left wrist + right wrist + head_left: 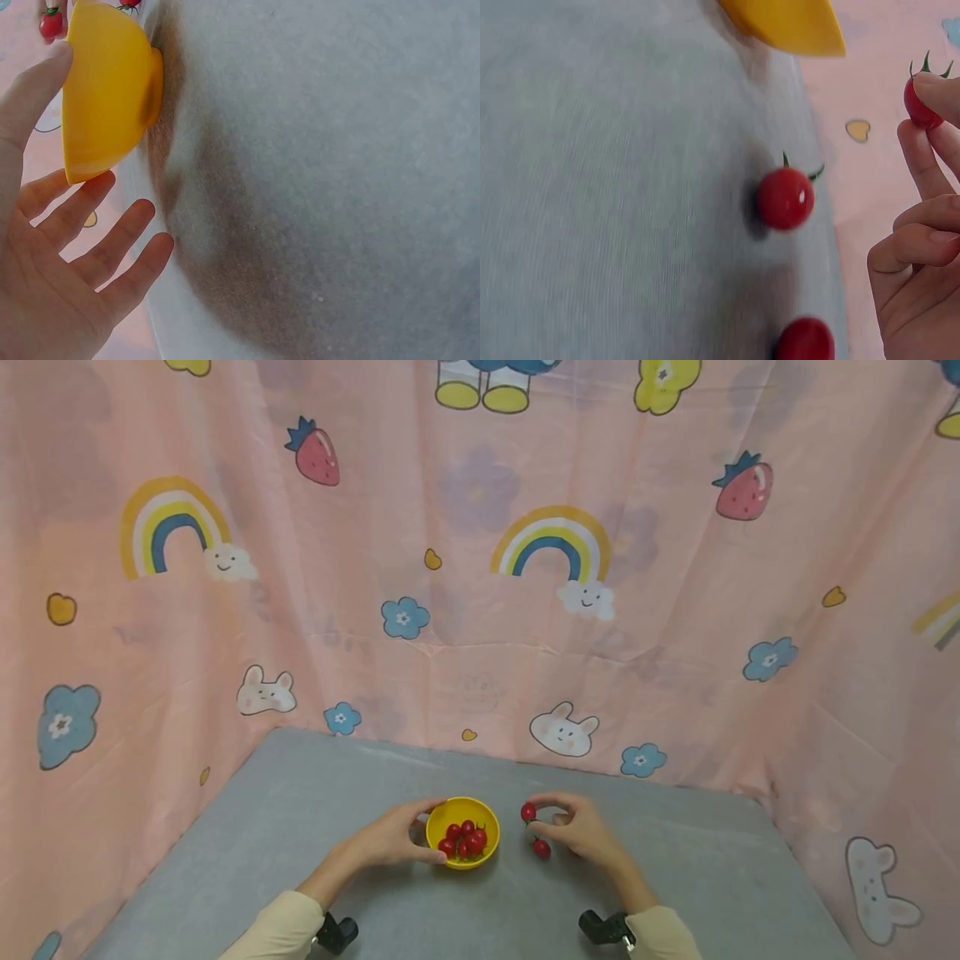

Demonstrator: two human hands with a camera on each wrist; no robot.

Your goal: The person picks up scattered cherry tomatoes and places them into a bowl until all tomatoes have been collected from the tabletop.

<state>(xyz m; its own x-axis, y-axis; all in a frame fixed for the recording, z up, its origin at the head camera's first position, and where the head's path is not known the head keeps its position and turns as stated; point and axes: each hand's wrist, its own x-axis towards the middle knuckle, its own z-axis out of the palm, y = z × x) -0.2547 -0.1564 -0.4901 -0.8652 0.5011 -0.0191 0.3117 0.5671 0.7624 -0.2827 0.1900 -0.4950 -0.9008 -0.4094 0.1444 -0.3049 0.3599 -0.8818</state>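
Note:
A small yellow bowl (462, 865) stands on the table with several red cherry tomatoes (467, 843) inside. My left hand (390, 838) holds the bowl from its left side, thumb on the near rim and a fingertip against the far side; the other fingers are spread apart in the left wrist view. To the right of the bowl, my right hand (583, 833) pinches a cherry tomato (922, 105) with green sepals between thumb and fingers, raised above the table. Below that hand, two loose tomatoes, one nearer the bowl (785, 198) and another (805, 349), lie on the table.
The grey tabletop (510, 910) runs back to a pink printed curtain (465, 677) that hangs behind it and along both sides. A black wrist camera (337, 933) sits on the left wrist and another black camera (603, 928) on the right.

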